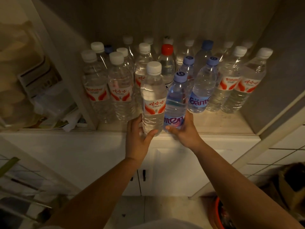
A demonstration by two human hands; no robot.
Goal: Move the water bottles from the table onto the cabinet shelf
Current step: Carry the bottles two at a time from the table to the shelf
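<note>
My left hand (138, 138) grips the base of a white-capped water bottle (153, 96) with a red and white label. My right hand (184, 131) grips the base of a blue-capped bottle (176, 103) with a blue label. Both bottles stand upright side by side at the front edge of the cabinet shelf (219, 123). Behind them several more water bottles fill the shelf in rows, most with white caps, one with a red cap (167, 49).
The shelf's side walls stand left (72, 76) and right (270, 83). A neighbouring compartment at left holds boxes and papers (44, 90). White cabinet doors with dark handles (144, 175) are below the shelf. A cardboard box (290, 184) sits on the floor at right.
</note>
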